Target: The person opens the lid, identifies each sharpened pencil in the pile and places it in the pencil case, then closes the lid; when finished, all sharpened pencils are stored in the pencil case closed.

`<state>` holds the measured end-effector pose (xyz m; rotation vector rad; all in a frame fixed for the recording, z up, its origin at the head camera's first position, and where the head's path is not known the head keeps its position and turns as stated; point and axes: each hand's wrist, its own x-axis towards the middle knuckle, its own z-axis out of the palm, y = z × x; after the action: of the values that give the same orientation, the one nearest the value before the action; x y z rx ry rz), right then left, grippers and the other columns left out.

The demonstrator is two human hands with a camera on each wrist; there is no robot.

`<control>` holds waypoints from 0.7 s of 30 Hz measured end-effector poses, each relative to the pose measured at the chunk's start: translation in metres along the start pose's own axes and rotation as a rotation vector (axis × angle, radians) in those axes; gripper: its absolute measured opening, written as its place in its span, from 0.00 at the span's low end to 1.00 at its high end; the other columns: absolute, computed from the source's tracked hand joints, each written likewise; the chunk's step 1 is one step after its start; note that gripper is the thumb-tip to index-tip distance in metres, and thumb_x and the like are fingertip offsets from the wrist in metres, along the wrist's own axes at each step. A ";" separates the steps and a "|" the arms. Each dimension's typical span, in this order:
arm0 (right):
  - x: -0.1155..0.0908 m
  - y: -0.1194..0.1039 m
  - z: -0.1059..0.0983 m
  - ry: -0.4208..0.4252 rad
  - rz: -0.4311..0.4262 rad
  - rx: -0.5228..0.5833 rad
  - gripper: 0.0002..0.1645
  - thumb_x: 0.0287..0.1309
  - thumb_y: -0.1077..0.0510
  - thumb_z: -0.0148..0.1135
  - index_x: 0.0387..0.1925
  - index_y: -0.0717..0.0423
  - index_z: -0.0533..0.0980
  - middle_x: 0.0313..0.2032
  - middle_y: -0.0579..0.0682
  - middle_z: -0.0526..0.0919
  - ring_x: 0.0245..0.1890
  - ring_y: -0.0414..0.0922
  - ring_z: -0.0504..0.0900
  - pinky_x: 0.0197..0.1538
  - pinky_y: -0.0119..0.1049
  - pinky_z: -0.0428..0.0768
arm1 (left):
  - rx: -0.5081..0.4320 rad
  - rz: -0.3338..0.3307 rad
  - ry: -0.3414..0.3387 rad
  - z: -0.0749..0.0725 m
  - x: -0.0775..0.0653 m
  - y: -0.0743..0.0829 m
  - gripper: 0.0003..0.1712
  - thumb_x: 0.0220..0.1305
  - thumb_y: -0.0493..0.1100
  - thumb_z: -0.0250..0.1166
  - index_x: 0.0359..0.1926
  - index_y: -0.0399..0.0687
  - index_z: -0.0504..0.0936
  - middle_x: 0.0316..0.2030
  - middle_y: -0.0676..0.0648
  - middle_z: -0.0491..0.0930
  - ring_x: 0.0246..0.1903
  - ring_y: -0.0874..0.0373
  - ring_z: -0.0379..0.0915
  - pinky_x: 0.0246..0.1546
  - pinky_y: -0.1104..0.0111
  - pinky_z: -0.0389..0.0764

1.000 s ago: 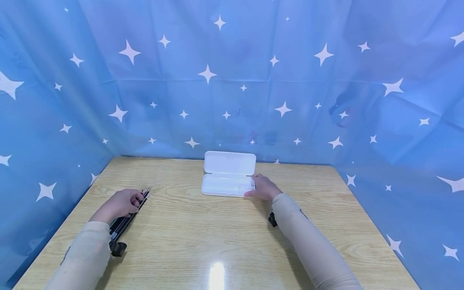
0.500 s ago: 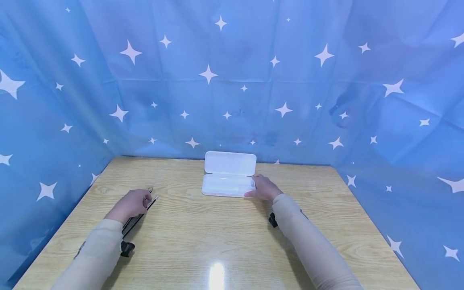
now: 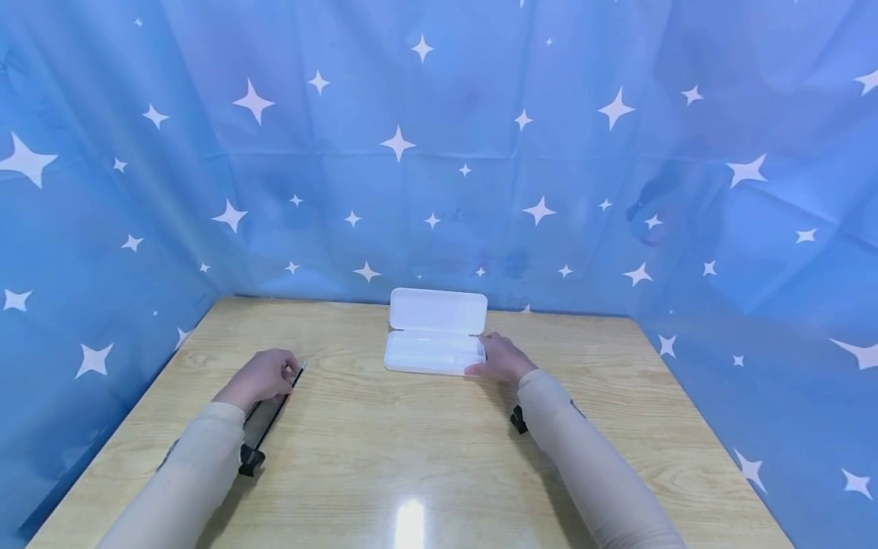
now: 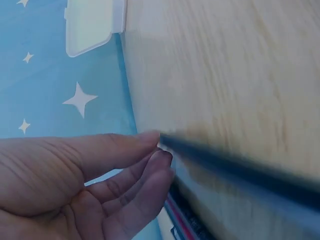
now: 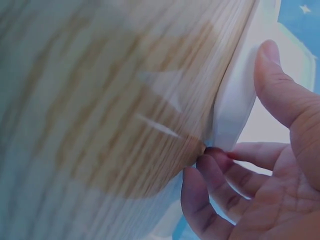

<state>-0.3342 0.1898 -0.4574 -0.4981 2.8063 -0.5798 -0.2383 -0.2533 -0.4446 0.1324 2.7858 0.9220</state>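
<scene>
My left hand (image 3: 264, 377) pinches a long, slim, dark pencil-like stick (image 3: 281, 412) between thumb and fingertips, at the table's left. Its tip is pale in the head view, and the left wrist view blurs the stick (image 4: 240, 172). Below those fingers lies another dark stick with a pink stripe (image 4: 185, 215), mostly hidden by the hand. A white pencil case (image 3: 432, 352) stands open at the back middle, its lid (image 3: 439, 311) raised. My right hand (image 3: 504, 358) holds the case's right end, thumb at the front edge and fingers round the end.
The wooden table (image 3: 384, 442) reaches back to a blue curtain (image 3: 466, 114) with white stars, which also hangs along both sides. Behind the case, the raised lid stands close to the curtain. A bright light reflection lies near the table's front.
My left hand has moved to the right with the dark stick, away from where several dark sticks showed beside it. My right hand stays on the case. The head view has shifted slightly.
</scene>
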 end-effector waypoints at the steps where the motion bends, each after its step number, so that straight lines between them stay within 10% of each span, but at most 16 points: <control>1: 0.000 0.000 0.001 -0.004 0.004 -0.001 0.51 0.63 0.43 0.70 0.75 0.67 0.59 0.69 0.69 0.65 0.69 0.64 0.65 0.70 0.57 0.66 | 0.003 0.006 0.008 -0.002 -0.002 -0.001 0.17 0.61 0.26 0.64 0.51 0.26 0.76 0.34 0.42 0.79 0.26 0.54 0.74 0.28 0.63 0.79; 9: -0.001 -0.001 0.001 0.003 0.008 -0.008 0.51 0.63 0.42 0.70 0.75 0.67 0.60 0.69 0.69 0.65 0.69 0.65 0.65 0.69 0.59 0.66 | 0.011 -0.056 0.002 -0.034 -0.015 -0.009 0.20 0.73 0.40 0.60 0.57 0.26 0.75 0.42 0.34 0.81 0.36 0.47 0.81 0.35 0.55 0.84; 21: -0.001 0.002 0.005 0.006 -0.004 0.009 0.48 0.62 0.43 0.70 0.73 0.64 0.63 0.68 0.68 0.67 0.68 0.63 0.67 0.68 0.58 0.67 | 0.043 -0.069 -0.030 -0.022 -0.019 -0.016 0.19 0.66 0.34 0.65 0.53 0.23 0.75 0.45 0.30 0.79 0.33 0.49 0.79 0.32 0.59 0.84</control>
<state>-0.3323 0.1903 -0.4630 -0.5018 2.8077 -0.5953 -0.2250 -0.2813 -0.4337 0.0552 2.7646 0.8375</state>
